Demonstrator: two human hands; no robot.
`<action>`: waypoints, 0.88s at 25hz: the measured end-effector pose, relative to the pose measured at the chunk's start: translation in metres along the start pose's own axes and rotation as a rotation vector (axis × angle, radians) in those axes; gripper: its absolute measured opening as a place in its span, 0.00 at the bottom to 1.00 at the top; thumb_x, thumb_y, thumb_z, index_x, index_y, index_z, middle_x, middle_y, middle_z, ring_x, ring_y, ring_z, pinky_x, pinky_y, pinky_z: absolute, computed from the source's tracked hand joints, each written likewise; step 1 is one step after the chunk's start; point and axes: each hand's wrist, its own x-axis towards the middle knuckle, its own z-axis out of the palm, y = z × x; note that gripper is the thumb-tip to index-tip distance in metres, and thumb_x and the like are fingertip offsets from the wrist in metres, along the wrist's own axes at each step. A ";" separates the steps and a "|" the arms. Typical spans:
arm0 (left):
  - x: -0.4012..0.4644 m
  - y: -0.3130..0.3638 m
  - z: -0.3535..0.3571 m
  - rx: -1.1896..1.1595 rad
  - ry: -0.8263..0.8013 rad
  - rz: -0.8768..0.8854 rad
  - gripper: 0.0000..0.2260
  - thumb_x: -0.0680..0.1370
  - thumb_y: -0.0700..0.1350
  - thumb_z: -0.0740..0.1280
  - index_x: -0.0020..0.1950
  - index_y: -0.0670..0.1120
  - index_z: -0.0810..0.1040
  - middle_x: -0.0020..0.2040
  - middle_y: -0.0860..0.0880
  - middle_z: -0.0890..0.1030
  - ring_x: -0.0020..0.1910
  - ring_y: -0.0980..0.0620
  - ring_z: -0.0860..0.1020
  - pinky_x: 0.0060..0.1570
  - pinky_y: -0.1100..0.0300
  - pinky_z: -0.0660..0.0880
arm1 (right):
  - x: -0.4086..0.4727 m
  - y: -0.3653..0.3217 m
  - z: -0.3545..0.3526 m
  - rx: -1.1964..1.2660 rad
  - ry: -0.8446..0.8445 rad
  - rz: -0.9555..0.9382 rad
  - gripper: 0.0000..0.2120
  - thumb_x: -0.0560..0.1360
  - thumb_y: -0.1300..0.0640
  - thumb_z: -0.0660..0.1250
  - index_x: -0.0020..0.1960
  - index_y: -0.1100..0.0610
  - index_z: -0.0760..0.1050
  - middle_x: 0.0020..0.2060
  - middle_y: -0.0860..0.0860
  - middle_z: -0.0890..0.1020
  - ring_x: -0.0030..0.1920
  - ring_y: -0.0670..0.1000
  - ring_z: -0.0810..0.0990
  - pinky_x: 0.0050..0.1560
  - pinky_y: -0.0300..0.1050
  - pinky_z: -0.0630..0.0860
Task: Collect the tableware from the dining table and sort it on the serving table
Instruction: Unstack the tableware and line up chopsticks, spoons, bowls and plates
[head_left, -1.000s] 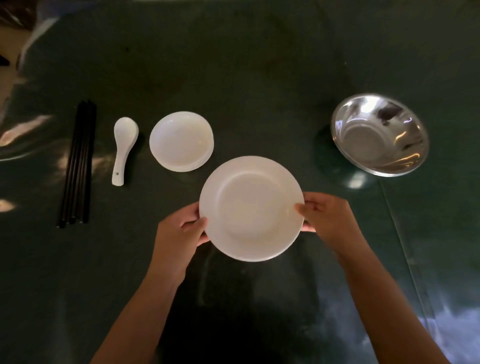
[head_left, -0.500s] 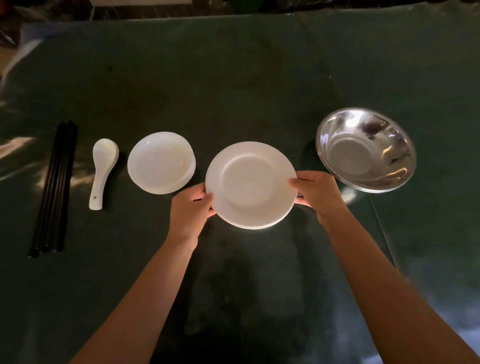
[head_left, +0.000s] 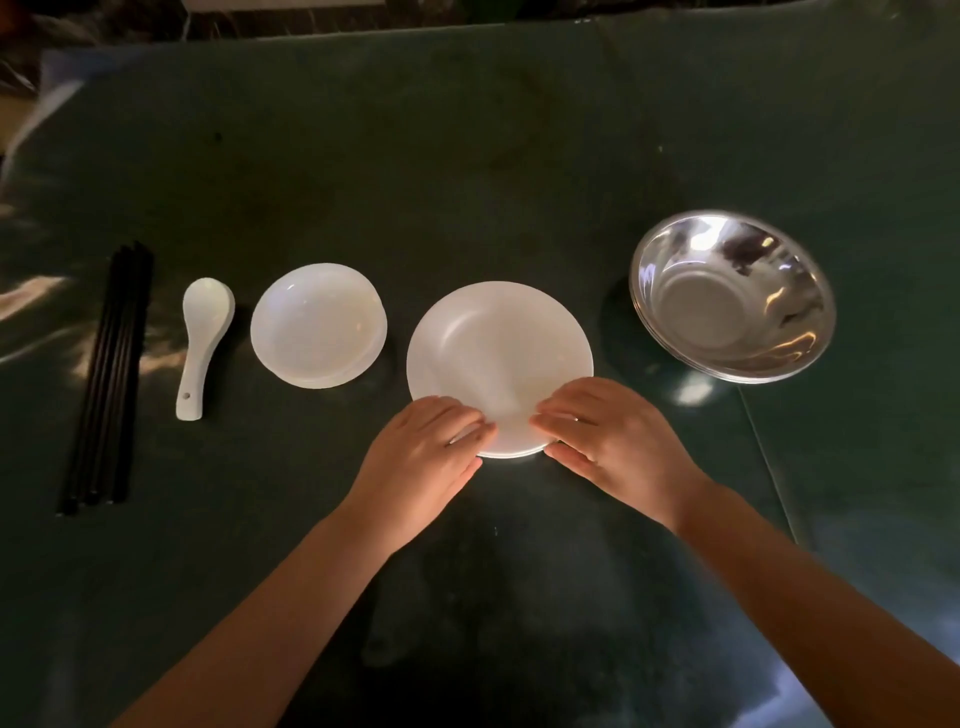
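A stack of white plates (head_left: 498, 353) rests on the dark green table (head_left: 415, 156), between a stack of small white dishes (head_left: 318, 325) and nested steel bowls (head_left: 732, 296). My left hand (head_left: 421, 462) and my right hand (head_left: 618, 447) both sit at the near rim of the plates. Their fingers lie over the rim and the thumbs are at its edge. A white ceramic spoon (head_left: 202, 343) and a bundle of black chopsticks (head_left: 106, 379) lie at the left.
All the tableware stands in one row across the table's middle. A seam in the table cover (head_left: 769, 467) runs down at the right. The table's far edge (head_left: 363, 31) is at the top, with dim clutter behind it.
The plates moved away from me and down onto the table between the small dishes and the steel bowls. My hands slid from the plates' left and right sides to the near rim.
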 end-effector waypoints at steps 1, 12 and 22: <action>0.002 -0.002 0.000 -0.018 0.007 0.002 0.12 0.64 0.38 0.76 0.47 0.42 0.81 0.43 0.47 0.82 0.43 0.47 0.80 0.47 0.55 0.78 | 0.002 0.001 -0.001 0.009 -0.013 -0.013 0.11 0.66 0.60 0.74 0.48 0.57 0.81 0.45 0.51 0.84 0.46 0.55 0.82 0.47 0.46 0.80; 0.034 -0.020 -0.004 -0.027 -0.019 -0.047 0.13 0.62 0.38 0.78 0.46 0.41 0.83 0.42 0.46 0.84 0.43 0.47 0.82 0.42 0.55 0.80 | 0.031 0.020 -0.002 -0.053 -0.008 -0.008 0.10 0.66 0.60 0.74 0.47 0.57 0.81 0.43 0.50 0.85 0.45 0.53 0.83 0.40 0.45 0.81; 0.041 -0.025 -0.004 -0.052 -0.031 -0.104 0.15 0.67 0.40 0.75 0.53 0.41 0.81 0.48 0.44 0.83 0.48 0.47 0.81 0.49 0.55 0.79 | 0.043 0.028 -0.003 -0.049 -0.044 0.042 0.11 0.67 0.59 0.74 0.48 0.58 0.81 0.44 0.53 0.85 0.46 0.55 0.83 0.43 0.47 0.81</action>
